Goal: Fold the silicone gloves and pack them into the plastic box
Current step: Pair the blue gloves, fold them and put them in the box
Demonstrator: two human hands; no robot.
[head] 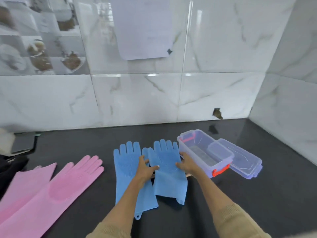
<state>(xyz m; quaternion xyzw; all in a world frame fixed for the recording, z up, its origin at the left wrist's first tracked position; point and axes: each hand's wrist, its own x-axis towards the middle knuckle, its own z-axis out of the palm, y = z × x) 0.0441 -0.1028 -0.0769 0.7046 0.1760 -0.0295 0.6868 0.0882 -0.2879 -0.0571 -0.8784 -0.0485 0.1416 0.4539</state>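
- Left hand (145, 166) lies on the right blue glove (167, 170), fingers spread flat, pressing near its left edge; holds nothing.
- Right hand (186, 163) rests on the same glove's right edge, fingers stretched out flat, just beside the plastic box (204, 152).
- Blue gloves: silicone, ribbed palm patch, long cuffs, fingers pointing toward the wall. The right one overlaps the left blue glove (127, 172), which has a small hanging tab at its cuff.
- Count: two blue gloves and two pink gloves (56, 188), all unfolded. The pink pair lies flat at left, well apart from the box.
- One clear plastic box, open, with red-orange clips; one clear lid (243, 160) beside it on the right, touching it.
- Table (240, 203) is dark and glossy.
- Wall behind: white marble-look tiles, a paper sheet (144, 28) stuck on it, one chipped hole low right.
- Beige sleeves on both arms.
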